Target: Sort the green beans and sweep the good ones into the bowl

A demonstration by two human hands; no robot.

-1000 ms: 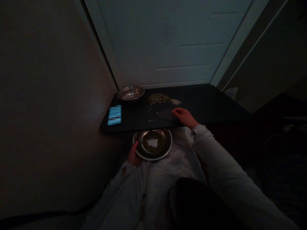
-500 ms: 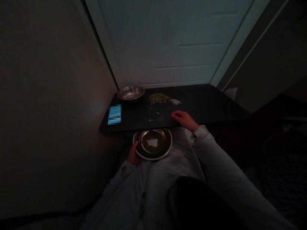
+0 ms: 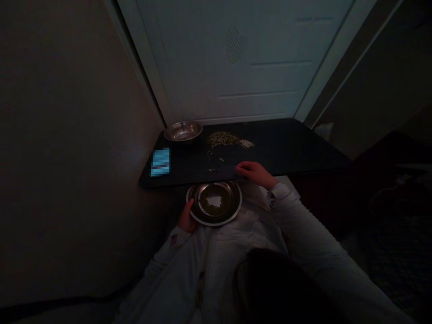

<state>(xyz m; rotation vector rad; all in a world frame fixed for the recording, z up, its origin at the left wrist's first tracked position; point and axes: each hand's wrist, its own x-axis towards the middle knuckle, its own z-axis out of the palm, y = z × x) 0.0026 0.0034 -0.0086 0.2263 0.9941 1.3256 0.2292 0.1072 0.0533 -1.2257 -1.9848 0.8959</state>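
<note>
Right hand (image 3: 254,173): appearing narrow — holding something, cannot tell.
Seed pile (image 3: 222,138): lying beyond it, leftward.
Left hand (image 3: 187,218): holding bowl (image 3: 236,201).

The near bowl (image 3: 213,224) in front of me is silvery metal, smooth and glossy along its rim; the grains (image 3: 220,209) inside look matt and pebbly. The far-left bowl (image 3: 184,129) has the same metallic shine. The dark table (image 3: 286,148) is matt, with a faintly streaked, wood-like surface; the heap (image 3: 222,138) on its far side is rough and granular. My sleeves (image 3: 307,216) are creased, matt cloth. The pale door (image 3: 189,54) beyond looks smooth, with finely ribbed hearts (image 3: 235,45).
</note>
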